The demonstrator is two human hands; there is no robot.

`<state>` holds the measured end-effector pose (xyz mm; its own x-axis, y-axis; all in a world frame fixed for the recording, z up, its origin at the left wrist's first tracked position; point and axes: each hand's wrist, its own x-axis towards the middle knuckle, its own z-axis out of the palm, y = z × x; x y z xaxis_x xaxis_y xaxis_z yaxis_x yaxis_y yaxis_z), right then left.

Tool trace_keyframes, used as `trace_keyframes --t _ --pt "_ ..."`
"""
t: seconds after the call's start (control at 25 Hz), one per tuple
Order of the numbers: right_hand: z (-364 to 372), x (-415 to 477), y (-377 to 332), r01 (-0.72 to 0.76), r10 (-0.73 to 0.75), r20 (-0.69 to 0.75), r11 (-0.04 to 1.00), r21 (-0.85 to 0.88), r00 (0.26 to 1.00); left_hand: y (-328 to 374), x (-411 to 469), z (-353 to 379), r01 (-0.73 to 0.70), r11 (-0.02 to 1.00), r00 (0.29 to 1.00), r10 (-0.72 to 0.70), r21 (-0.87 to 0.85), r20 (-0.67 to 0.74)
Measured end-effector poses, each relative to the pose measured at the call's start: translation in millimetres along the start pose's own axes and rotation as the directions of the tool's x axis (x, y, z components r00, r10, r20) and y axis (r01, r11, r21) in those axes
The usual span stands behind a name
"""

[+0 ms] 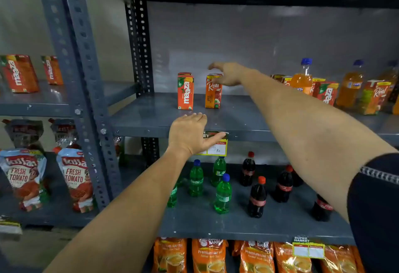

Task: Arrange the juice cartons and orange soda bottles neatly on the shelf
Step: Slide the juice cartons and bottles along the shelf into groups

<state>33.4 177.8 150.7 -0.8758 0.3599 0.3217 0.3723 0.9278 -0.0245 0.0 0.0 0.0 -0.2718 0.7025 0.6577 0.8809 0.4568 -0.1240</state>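
On the grey middle shelf (151, 119) a red-orange Maaza carton (185, 92) and an orange Real apple carton (212, 95) stand upright side by side, a small gap between them. My right hand (226, 75) reaches in over the Real carton's top right corner, fingers spread and touching it without a closed grip. My left hand (190, 135) lies palm down on the shelf's front edge, thumb across a price tag (217, 148). At the right, orange soda bottles (302, 79) (350, 85) stand mixed with more cartons (326, 93) (375, 97), some of them tilted.
A perforated steel post (86, 91) divides this rack from the left one, which holds Maaza cartons (20, 74) and tomato pouches (21, 177). The shelf below carries green Sprite bottles (222, 195) and cola bottles (257, 199). Orange tea packets (209, 255) fill the lowest level.
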Motion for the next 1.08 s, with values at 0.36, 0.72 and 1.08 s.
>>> trace_keyframes --t 0.36,0.72,1.08 --pt "-12 7 -12 -0.066 0.067 0.106 0.998 -0.014 0.992 -6 0 13 -0.049 0.998 0.985 0.054 0.034 -0.166" --pt "-50 -28 9 0.059 -0.058 0.218 0.998 0.002 0.974 12 -5 13 -0.052 0.999 0.976 0.048 -0.012 -0.211" --pt "-104 -114 97 0.096 -0.127 0.323 0.989 0.108 0.938 143 24 19 0.063 0.998 0.994 -0.065 -0.029 -0.082"
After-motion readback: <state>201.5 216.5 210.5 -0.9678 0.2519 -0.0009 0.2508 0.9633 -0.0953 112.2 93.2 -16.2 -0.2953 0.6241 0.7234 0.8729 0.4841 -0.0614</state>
